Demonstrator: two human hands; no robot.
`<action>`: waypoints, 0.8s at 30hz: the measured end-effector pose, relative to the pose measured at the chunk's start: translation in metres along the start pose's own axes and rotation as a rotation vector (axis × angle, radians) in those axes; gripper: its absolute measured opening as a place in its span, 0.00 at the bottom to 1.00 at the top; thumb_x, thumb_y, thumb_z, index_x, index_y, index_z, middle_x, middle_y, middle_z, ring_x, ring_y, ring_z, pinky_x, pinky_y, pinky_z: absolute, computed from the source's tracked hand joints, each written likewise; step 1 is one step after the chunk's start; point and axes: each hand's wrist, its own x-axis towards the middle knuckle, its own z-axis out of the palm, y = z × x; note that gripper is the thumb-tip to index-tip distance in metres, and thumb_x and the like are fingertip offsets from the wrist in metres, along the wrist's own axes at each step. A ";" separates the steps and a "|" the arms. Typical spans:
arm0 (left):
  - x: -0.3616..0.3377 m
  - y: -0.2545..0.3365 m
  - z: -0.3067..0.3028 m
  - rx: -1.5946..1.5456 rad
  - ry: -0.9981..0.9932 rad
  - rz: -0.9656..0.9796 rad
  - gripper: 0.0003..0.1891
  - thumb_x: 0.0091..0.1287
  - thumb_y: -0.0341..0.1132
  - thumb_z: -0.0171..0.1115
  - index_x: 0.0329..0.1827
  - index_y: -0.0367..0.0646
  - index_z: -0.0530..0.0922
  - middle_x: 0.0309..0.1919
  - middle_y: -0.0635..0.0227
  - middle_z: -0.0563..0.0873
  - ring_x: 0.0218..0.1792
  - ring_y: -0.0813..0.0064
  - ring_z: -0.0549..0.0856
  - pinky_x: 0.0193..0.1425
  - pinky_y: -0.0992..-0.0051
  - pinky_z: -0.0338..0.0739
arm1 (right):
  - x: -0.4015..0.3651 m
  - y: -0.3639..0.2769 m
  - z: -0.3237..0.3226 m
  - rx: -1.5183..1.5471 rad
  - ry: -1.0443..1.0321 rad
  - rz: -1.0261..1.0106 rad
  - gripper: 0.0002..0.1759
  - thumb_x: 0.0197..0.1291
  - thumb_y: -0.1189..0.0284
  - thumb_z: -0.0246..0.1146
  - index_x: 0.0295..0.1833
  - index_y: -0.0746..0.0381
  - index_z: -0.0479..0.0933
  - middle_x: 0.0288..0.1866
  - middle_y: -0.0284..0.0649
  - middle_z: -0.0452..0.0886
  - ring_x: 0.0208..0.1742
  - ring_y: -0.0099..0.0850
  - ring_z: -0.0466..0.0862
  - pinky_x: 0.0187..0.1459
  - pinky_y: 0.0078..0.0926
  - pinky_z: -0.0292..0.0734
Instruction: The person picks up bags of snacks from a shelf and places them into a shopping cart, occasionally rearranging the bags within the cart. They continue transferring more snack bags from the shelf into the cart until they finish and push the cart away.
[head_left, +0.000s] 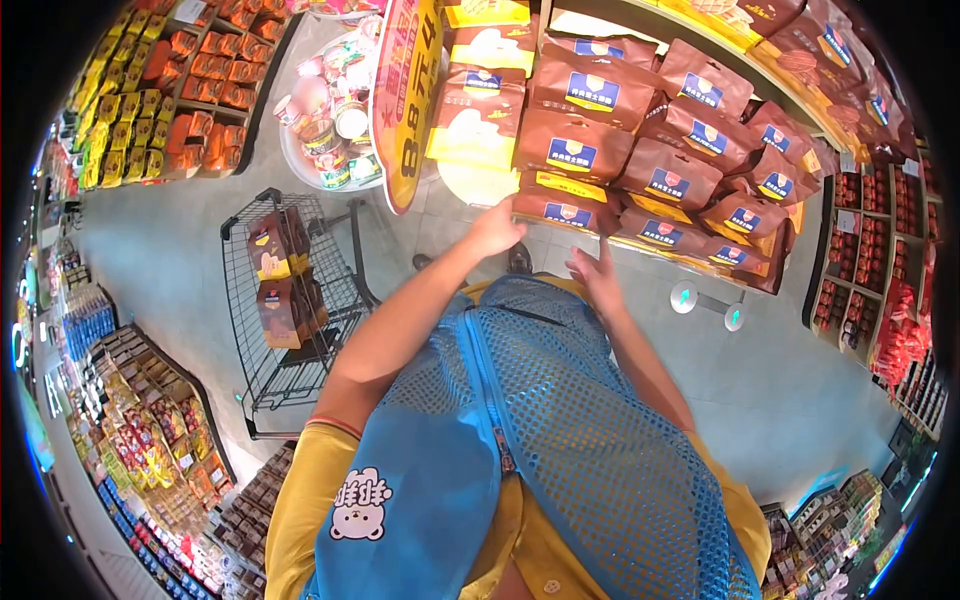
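Note:
A front-row brown snack bag (567,212) with a blue label lies at the near edge of the display. My left hand (495,230) is at its left end, fingers closed against the bag's edge; the fingertips are partly hidden. Just below the right end of that bag is my right hand (596,277), its fingers apart and nothing seen in them. Behind and to the right, more brown bags (668,183) stand in stepped rows, with yellow showing between them.
A wire shopping cart (250,330) holding brown-and-yellow boxes (285,312) stands to my left. A yellow price sign (405,110) rises beside a round white bin (300,160) of cups. Stocked shelves (880,260) line the right.

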 end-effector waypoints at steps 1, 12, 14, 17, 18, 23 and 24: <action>-0.004 0.008 -0.001 -0.003 -0.003 -0.004 0.32 0.61 0.35 0.62 0.69 0.35 0.68 0.54 0.41 0.83 0.57 0.44 0.82 0.63 0.58 0.75 | 0.006 0.003 0.000 0.012 -0.007 0.001 0.52 0.68 0.61 0.64 0.82 0.60 0.34 0.63 0.54 0.77 0.52 0.36 0.84 0.52 0.31 0.79; -0.005 0.010 -0.009 0.047 -0.007 -0.045 0.25 0.61 0.34 0.60 0.63 0.41 0.77 0.49 0.51 0.87 0.50 0.55 0.86 0.56 0.61 0.78 | 0.034 0.025 0.000 0.202 -0.012 0.032 0.52 0.66 0.64 0.66 0.80 0.60 0.34 0.58 0.57 0.78 0.43 0.41 0.88 0.40 0.32 0.84; -0.004 0.005 -0.010 0.039 -0.024 -0.052 0.25 0.61 0.34 0.60 0.63 0.41 0.77 0.49 0.51 0.87 0.49 0.56 0.86 0.56 0.62 0.78 | 0.039 0.034 -0.004 0.076 -0.005 -0.034 0.51 0.66 0.67 0.65 0.80 0.62 0.33 0.57 0.56 0.79 0.39 0.40 0.88 0.38 0.31 0.84; -0.006 0.006 -0.008 0.021 -0.025 -0.029 0.25 0.61 0.34 0.59 0.63 0.41 0.77 0.49 0.52 0.88 0.49 0.57 0.86 0.56 0.63 0.79 | 0.040 0.039 -0.006 -0.102 0.004 -0.132 0.47 0.67 0.72 0.60 0.79 0.63 0.34 0.55 0.56 0.79 0.36 0.38 0.88 0.36 0.29 0.84; -0.007 0.010 -0.010 0.010 -0.004 -0.002 0.24 0.60 0.33 0.59 0.63 0.41 0.77 0.49 0.53 0.88 0.49 0.57 0.86 0.56 0.64 0.79 | 0.038 0.038 -0.004 -0.105 0.004 -0.135 0.47 0.67 0.72 0.60 0.79 0.63 0.34 0.55 0.56 0.79 0.36 0.38 0.88 0.36 0.29 0.84; -0.004 0.016 -0.016 0.054 -0.009 -0.072 0.25 0.58 0.33 0.60 0.61 0.42 0.78 0.49 0.50 0.87 0.51 0.53 0.86 0.57 0.61 0.79 | 0.020 0.029 0.012 -0.086 0.099 -0.148 0.42 0.63 0.84 0.52 0.79 0.60 0.40 0.55 0.53 0.78 0.34 0.34 0.87 0.32 0.25 0.83; -0.002 0.012 -0.015 0.118 -0.045 -0.080 0.26 0.57 0.34 0.60 0.62 0.42 0.77 0.50 0.48 0.86 0.53 0.51 0.85 0.58 0.61 0.79 | 0.019 0.028 0.013 -0.092 0.094 -0.152 0.42 0.63 0.84 0.52 0.79 0.60 0.40 0.55 0.53 0.78 0.34 0.34 0.87 0.32 0.25 0.83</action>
